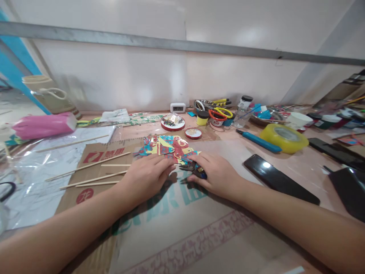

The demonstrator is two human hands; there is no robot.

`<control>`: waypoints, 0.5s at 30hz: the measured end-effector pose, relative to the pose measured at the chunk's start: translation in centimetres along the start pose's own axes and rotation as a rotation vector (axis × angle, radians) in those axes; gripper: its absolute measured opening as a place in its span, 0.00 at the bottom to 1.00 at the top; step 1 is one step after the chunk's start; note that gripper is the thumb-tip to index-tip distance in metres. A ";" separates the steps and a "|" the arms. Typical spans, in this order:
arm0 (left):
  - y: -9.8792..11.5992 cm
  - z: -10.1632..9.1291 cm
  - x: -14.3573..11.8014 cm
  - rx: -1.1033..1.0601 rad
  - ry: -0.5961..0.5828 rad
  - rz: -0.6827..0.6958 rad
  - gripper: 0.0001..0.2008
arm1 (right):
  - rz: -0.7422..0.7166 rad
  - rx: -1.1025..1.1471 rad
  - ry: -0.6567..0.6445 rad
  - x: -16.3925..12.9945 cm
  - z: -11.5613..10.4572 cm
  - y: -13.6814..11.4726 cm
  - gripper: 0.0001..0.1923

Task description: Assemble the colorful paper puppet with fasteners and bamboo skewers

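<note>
A painted cut-out figure (164, 142) in red, blue and yellow, with small metal studs on it, lies at the middle of the table. My left hand (149, 173) is closed at its near left edge, thumb and forefinger close together; the exact grip is partly hidden. Small dark pliers (196, 168) sit in my right hand (218, 171), fingers wrapped round the handles. The jaws point left, towards my left fingertips, just below the figure. Under both hands is a clear sheet over printed cardboard (182, 228).
Thin wooden sticks (91, 165) lie on the left. Behind the figure are a lid of beads (172, 122) and a smaller lid (193, 133). To the right are a blue cutter (258, 141), a yellow tape roll (285, 137) and a black phone (281, 179).
</note>
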State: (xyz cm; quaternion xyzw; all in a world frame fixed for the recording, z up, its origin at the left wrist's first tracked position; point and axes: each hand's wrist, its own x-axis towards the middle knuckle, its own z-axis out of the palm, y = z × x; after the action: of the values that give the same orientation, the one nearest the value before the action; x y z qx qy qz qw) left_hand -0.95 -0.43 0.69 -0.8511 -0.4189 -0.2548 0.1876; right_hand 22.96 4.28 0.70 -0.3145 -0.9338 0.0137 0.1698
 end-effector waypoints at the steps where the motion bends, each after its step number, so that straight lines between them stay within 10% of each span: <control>1: -0.1 0.0 0.0 -0.011 -0.014 -0.010 0.11 | -0.003 0.008 0.005 0.0 0.0 0.0 0.30; 15: -0.1 0.0 0.0 -0.077 -0.153 -0.083 0.14 | -0.009 0.023 0.042 -0.2 0.2 0.1 0.31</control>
State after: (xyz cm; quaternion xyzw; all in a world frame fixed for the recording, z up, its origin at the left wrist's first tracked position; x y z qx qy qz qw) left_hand -1.04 -0.33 0.71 -0.8566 -0.4569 -0.2122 0.1116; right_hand 23.06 4.26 0.46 -0.3084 -0.9313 0.0171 0.1931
